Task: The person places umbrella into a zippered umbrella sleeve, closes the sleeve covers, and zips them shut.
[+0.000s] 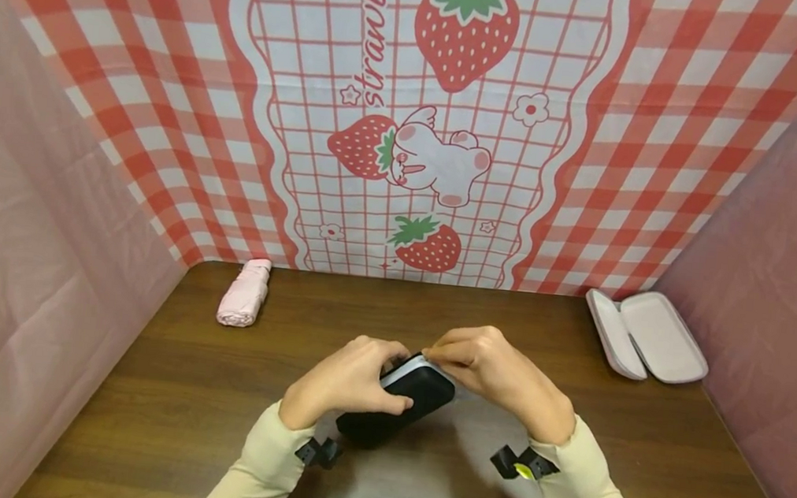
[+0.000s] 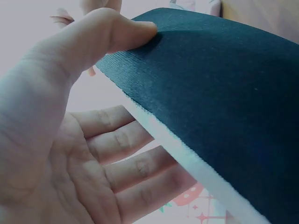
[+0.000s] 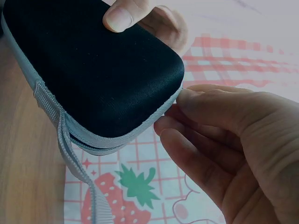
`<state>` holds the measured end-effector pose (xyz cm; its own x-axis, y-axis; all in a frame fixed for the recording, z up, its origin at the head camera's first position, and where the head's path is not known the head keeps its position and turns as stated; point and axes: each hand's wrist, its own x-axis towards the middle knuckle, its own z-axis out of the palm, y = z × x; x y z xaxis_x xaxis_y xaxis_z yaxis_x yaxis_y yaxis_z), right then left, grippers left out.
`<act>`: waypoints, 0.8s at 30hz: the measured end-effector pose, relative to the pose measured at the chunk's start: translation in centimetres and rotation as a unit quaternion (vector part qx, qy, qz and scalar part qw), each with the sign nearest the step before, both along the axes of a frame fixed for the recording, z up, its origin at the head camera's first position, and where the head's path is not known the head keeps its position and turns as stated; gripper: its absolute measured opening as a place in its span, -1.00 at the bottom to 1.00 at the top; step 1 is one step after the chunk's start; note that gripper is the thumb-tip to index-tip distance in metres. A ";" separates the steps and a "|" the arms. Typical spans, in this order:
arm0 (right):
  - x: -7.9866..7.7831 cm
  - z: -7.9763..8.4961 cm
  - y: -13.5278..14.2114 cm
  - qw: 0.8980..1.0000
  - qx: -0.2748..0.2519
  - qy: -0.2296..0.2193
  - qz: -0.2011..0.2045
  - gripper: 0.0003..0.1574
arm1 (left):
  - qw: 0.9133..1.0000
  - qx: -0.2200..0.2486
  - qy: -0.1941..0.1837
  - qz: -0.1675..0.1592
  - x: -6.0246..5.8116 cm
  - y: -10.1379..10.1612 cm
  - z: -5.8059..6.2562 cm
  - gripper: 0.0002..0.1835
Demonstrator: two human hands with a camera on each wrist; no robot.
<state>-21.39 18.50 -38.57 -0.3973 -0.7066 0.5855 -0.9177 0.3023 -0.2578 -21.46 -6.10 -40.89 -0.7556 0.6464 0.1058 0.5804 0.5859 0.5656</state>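
Note:
A black hard-shell zip case (image 1: 421, 393) with a pale grey zip band is held tilted above the table in the head view. My left hand (image 1: 352, 375) grips it from the left, its thumb lying on the black shell and the other fingers behind. At the far corner my right hand (image 1: 501, 373) pinches the zip edge between thumb and fingers; the fingertips hide the zip pull. A grey wrist strap (image 3: 77, 158) hangs from the case in the right wrist view. Near it the band shows a narrow dark gap (image 3: 86, 142).
On the wooden table (image 1: 180, 388) a rolled pink cloth bundle (image 1: 245, 295) lies at the back left. An unfolded pale pink case (image 1: 664, 335) rests at the back right. A strawberry-print cloth (image 1: 428, 70) hangs behind, with pink sheets at both sides.

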 end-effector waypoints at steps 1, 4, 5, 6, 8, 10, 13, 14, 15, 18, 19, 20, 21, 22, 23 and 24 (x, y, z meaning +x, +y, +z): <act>0.0 0.1 -0.1 1.000 -0.001 0.002 0.004 -0.71 | 1.000 -0.001 0.000 -0.002 0.0 0.0 0.1 -0.40; 0.0 0.2 -0.3 1.000 0.000 0.015 0.013 -0.69 | 1.000 -0.006 0.003 -0.010 0.1 -0.1 0.3 -0.42; 0.0 0.2 -0.4 1.000 0.001 0.022 0.014 -0.69 | 1.000 -0.010 0.006 -0.012 0.1 -0.2 0.4 -0.42; 0.0 0.2 -0.5 0.999 0.001 0.029 0.013 -0.69 | 1.000 -0.014 0.010 -0.014 0.1 -0.2 0.5 -0.42; 0.1 0.2 -0.7 0.999 0.003 0.040 0.012 -0.70 | 0.999 -0.022 0.018 -0.017 0.1 -0.3 0.6 -0.42; 0.2 0.2 -0.7 0.999 0.000 0.042 0.010 -0.72 | 0.999 -0.029 0.029 -0.020 0.2 -0.3 0.6 -0.40; 0.2 0.1 -0.8 0.999 -0.007 0.033 0.008 -0.74 | 0.998 -0.035 0.043 -0.020 0.3 -0.4 0.7 -0.37; 0.2 0.0 -0.8 1.000 -0.010 0.029 0.008 -0.74 | 0.998 -0.036 0.047 -0.020 0.3 -0.4 0.7 -0.36; 0.2 0.0 -0.8 1.000 -0.011 0.025 0.008 -0.75 | 0.998 -0.037 0.050 -0.020 0.3 -0.4 0.7 -0.36; 0.3 -0.1 -0.9 1.000 -0.015 0.017 0.007 -0.77 | 0.998 -0.037 0.054 -0.020 0.4 -0.5 0.7 -0.37; 0.3 -0.1 -0.9 1.000 -0.015 0.014 0.004 -0.76 | 0.998 -0.037 0.055 -0.020 0.3 -0.5 0.7 -0.38; 0.4 -0.1 -0.9 1.000 -0.015 0.015 0.002 -0.78 | 0.998 -0.036 0.054 -0.022 0.3 -0.5 0.7 -0.38; 0.4 -0.1 -0.9 1.000 -0.015 0.014 0.000 -0.78 | 0.998 -0.035 0.053 -0.024 0.3 -0.5 0.7 -0.38; 0.4 -0.1 -0.9 1.000 -0.016 0.013 -0.002 -0.79 | 0.998 -0.035 0.052 -0.025 0.3 -0.6 0.7 -0.39; 0.4 -0.2 -0.9 1.000 -0.018 0.012 -0.003 -0.78 | 0.998 -0.034 0.051 -0.026 0.3 -0.6 0.7 -0.39; 0.4 -0.1 -0.9 1.000 -0.019 0.010 -0.003 -0.78 | 0.998 -0.033 0.049 -0.026 0.3 -0.6 0.7 -0.39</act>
<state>-20.99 17.61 -38.72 -0.3895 -0.6814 0.6197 -0.9209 0.2978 -0.2514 -21.18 -6.74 -40.14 -0.7084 0.6932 0.1329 0.6621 0.5874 0.4653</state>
